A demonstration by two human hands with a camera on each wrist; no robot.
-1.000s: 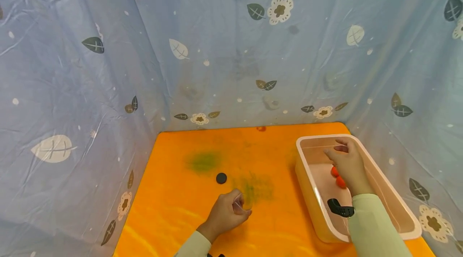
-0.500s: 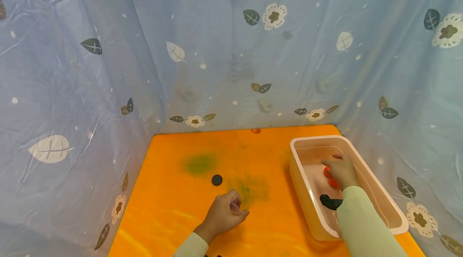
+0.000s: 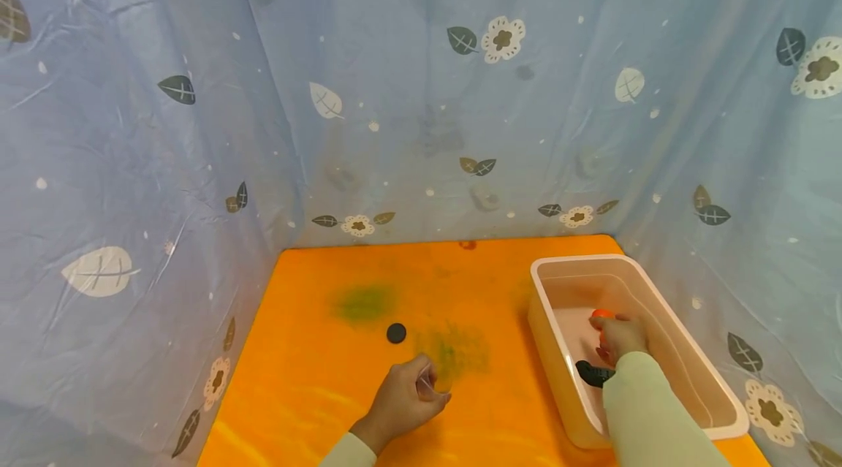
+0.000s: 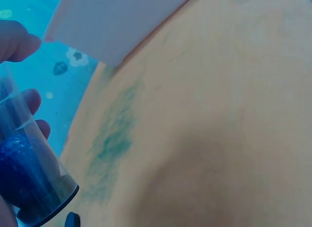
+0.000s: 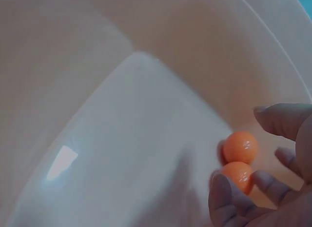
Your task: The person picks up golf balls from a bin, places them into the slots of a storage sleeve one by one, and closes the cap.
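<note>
Closer now to the two orange balls (image 5: 240, 148) in the pink tub (image 3: 547, 372), my right hand (image 3: 623, 335) has lowered, fingers loosely parted; my left hand (image 3: 397, 401) grips a clear tube (image 4: 36, 163) near a black disc (image 3: 397, 333).

Two orange balls (image 5: 241, 147) in one pink tub (image 3: 667, 350), one clear tube (image 4: 36, 168), one black disc (image 3: 396, 333), one table (image 3: 302, 394)

Orange balls (image 5: 240, 152) (two, touching); gripped clear tube (image 4: 41, 163).
</note>
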